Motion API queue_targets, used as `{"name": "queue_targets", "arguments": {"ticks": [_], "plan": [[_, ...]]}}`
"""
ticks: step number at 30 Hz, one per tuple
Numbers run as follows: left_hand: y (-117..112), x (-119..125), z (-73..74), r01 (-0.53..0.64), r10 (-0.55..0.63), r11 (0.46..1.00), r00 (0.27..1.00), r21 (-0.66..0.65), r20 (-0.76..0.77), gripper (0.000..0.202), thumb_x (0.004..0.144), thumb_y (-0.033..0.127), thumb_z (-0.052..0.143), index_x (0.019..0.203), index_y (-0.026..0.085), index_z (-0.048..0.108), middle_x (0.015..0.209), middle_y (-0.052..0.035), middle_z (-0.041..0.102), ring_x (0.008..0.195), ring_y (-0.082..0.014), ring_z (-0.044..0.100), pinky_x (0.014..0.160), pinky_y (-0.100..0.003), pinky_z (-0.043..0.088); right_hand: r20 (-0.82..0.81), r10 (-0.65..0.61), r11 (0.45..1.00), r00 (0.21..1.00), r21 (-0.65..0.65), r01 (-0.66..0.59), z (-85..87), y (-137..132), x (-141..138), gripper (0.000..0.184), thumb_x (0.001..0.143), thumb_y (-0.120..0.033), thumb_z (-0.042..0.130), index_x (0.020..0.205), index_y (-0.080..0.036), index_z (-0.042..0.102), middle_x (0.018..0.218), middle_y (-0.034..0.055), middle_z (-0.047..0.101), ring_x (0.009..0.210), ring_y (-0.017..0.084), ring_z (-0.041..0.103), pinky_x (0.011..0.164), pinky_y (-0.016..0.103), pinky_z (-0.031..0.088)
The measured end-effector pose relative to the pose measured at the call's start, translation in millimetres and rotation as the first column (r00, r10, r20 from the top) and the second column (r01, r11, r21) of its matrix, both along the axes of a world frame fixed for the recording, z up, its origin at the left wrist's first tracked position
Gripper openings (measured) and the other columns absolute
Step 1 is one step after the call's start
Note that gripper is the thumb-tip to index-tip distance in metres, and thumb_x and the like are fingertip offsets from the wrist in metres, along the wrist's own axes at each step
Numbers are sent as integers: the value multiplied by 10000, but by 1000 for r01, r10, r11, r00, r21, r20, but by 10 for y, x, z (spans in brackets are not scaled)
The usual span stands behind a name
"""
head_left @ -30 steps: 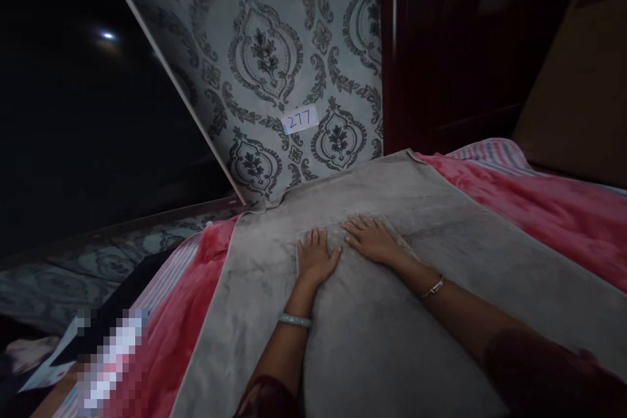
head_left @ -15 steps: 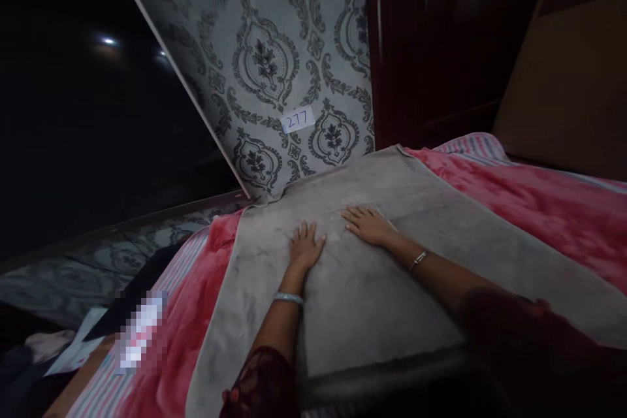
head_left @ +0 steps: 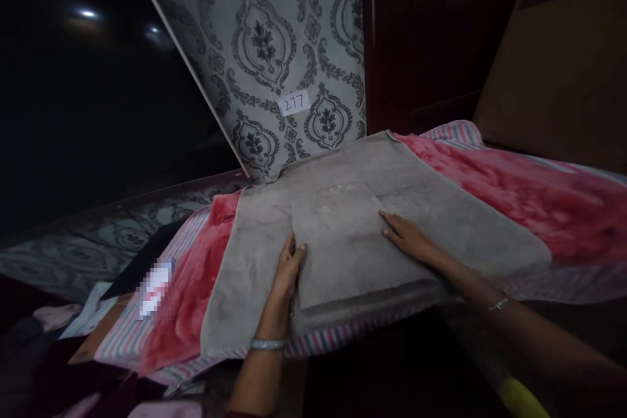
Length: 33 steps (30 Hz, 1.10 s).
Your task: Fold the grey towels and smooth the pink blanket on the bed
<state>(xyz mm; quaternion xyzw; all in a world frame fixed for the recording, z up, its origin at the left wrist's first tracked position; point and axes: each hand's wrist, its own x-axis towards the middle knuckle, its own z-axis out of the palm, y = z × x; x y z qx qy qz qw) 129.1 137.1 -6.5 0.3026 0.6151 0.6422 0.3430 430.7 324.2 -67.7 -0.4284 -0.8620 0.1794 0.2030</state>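
A grey plush cloth (head_left: 259, 235) is spread flat across a pink blanket (head_left: 514, 209). On its middle lies a rectangular grey folded cloth (head_left: 337, 248); whether it is a separate piece I cannot tell. My left hand (head_left: 288, 271) rests along the left edge of that rectangle, thumb apart from the fingers. At the right edge, my right hand (head_left: 406, 235) touches the fabric with its fingers stretched out. Neither hand visibly grips anything.
A striped sheet (head_left: 323, 339) shows beneath the cloth at the front edge. Patterned wallpaper (head_left: 264, 46) with a "277" paper label (head_left: 294, 102) rises behind. A large dark screen (head_left: 98, 98) stands left, and a brown cardboard panel (head_left: 563, 65) leans right.
My hands have moved apart and toward me, from the middle of the folded cloth to its two side edges. More of the front edge and striped sheet shows.
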Motion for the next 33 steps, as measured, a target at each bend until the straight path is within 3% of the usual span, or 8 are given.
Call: {"name": "queue_targets", "arguments": {"ticks": [6, 9, 14, 22, 26, 29, 31, 33], "plan": [[-532, 308, 130, 36, -26, 999, 833, -7, 552, 234, 683, 210, 785, 902, 151, 727, 1035, -121, 770, 1211, -310, 641, 1107, -420, 457, -152, -2, 1000, 988, 13, 4, -101, -288, 164, 666, 954, -558, 421, 1517, -208, 479, 1532, 105, 476, 1444, 319, 401, 1213, 519, 318], [-715, 565, 115, -66, 18, 997, 705, 40, 709, 181, 745, 203, 737, 924, 175, 726, 990, -95, 773, 1114, -290, 689, 1028, -441, 517, -207, -7, 1000, 978, 18, 11, -115, -327, 177, 635, 954, -557, 424, 1498, -239, 504, 1511, 93, 502, 1427, 322, 427, 1201, 545, 330], [-768, 1016, 43, -104, -90, 972, 667, 212, 739, 227, 752, 163, 734, 977, 188, 723, 1077, -92, 763, 1156, -269, 672, 1023, -424, 511, -252, -37, 999, 967, -37, 29, -103, -316, 184, 648, 933, -557, 452, 1488, -228, 519, 1509, 95, 503, 1434, 313, 418, 1218, 530, 304], [-521, 1333, 107, -140, -13, 981, 647, 135, 762, 334, 779, 155, 717, 1104, 218, 665, 1115, -66, 743, 1120, -254, 687, 958, -444, 572, -503, -171, 973, 847, -221, 65, 19, -432, 140, 724, 845, -597, 522, 1454, -207, 529, 1517, 101, 497, 1432, 286, 427, 1228, 480, 291], [-451, 1323, 196, -129, -64, 974, 628, 184, 776, 442, 753, 81, 646, 1176, 207, 617, 1193, -93, 722, 1145, -295, 681, 995, -578, 546, -653, -361, 920, 665, -366, 140, 103, -722, 193, 710, 805, -614, 558, 1399, -228, 534, 1515, 103, 500, 1423, 292, 436, 1201, 463, 345], [-408, 1304, 292, -122, -83, 971, 640, 207, 764, 460, 769, 86, 615, 1211, 211, 611, 1250, -95, 709, 1229, -306, 638, 1040, -579, 525, -741, -508, 860, 440, -461, 217, 114, -1049, 310, 516, 772, -598, 619, 1154, -252, 620, 1271, 90, 658, 1226, 287, 595, 1059, 437, 493], [-379, 1311, 356, -134, -76, 969, 642, 209, 763, 464, 780, 87, 595, 1224, 219, 618, 1275, -93, 704, 1275, -311, 608, 1042, -562, 532, -735, -569, 809, 369, -580, 92, 115, -1295, 361, 405, 752, -594, 673, 953, -245, 632, 957, 61, 694, 934, 246, 669, 822, 373, 572], [-360, 1337, 407, -141, -75, 967, 632, 210, 771, 458, 789, 85, 583, 1224, 221, 631, 1282, -94, 705, 1296, -314, 592, 1032, -542, 544, -680, -587, 671, 439, -712, -206, 148, -1528, 331, 404, 732, -599, 729, 850, -224, 636, 778, 40, 655, 734, 204, 647, 641, 318, 541]]}}
